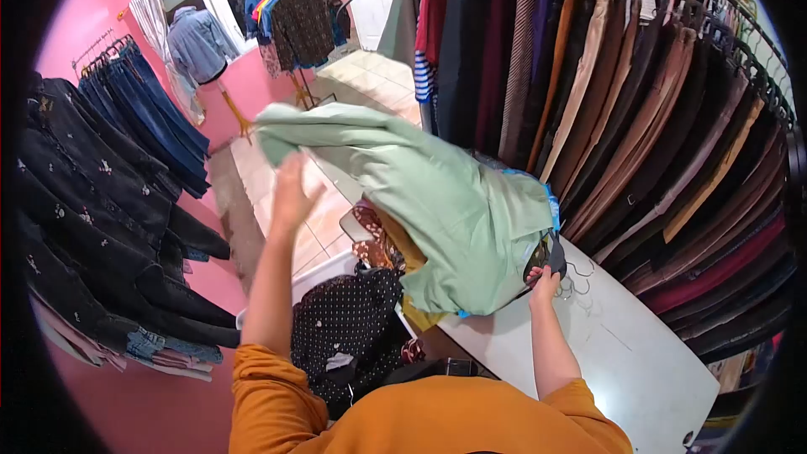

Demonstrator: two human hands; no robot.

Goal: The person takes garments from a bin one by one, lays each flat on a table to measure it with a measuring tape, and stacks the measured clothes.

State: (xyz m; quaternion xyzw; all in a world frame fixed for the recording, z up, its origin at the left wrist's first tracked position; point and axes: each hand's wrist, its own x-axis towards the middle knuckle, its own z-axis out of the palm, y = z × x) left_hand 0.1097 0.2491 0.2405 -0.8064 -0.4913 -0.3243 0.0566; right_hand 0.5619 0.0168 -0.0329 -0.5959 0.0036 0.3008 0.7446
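A light green long-sleeved garment (pixel 445 193) is spread in the air in front of me, over the near end of a white table (pixel 622 345). My right hand (pixel 545 283) grips its right end, by a dark grey strip (pixel 556 257) along the edge. Bright blue trim shows at that same end. My left hand (pixel 294 197) is raised with thumb and fingers apart, just under the lifted sleeve, which is smeared by motion. Below the garment, a white bin (pixel 324 267) holds a black dotted garment (pixel 349 319), with brown patterned cloth (pixel 367 235) beside it.
A long rail of hanging trousers (pixel 622 109) curves along the right. Black embroidered jackets (pixel 92 219) hang close on the left, with jeans (pixel 147 109) behind. A denim jacket (pixel 202 42) stands by the window. Thin wire or string (pixel 580 282) lies on the table.
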